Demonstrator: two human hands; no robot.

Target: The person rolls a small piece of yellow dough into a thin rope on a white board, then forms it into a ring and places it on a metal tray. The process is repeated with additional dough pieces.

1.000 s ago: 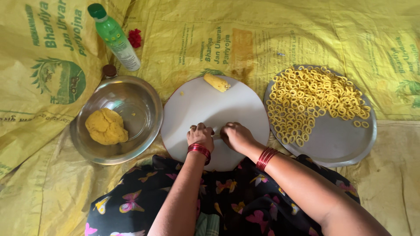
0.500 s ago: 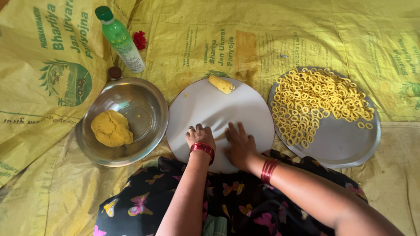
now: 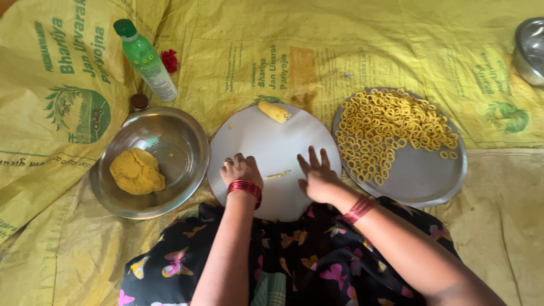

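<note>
A green-capped plastic bottle (image 3: 146, 60) with a pale label stands at the upper left on yellow printed sacking (image 3: 362, 51). On the round white board (image 3: 266, 141), the left hand (image 3: 242, 170) is loosely curled and the right hand (image 3: 317, 173) lies flat with fingers spread; neither grips anything. A thin dough strip (image 3: 277, 175) lies between them. A steel bowl (image 3: 175, 170) holds a dough lump (image 3: 136, 170); a steel plate (image 3: 422, 175) carries small rings (image 3: 385, 127).
</note>
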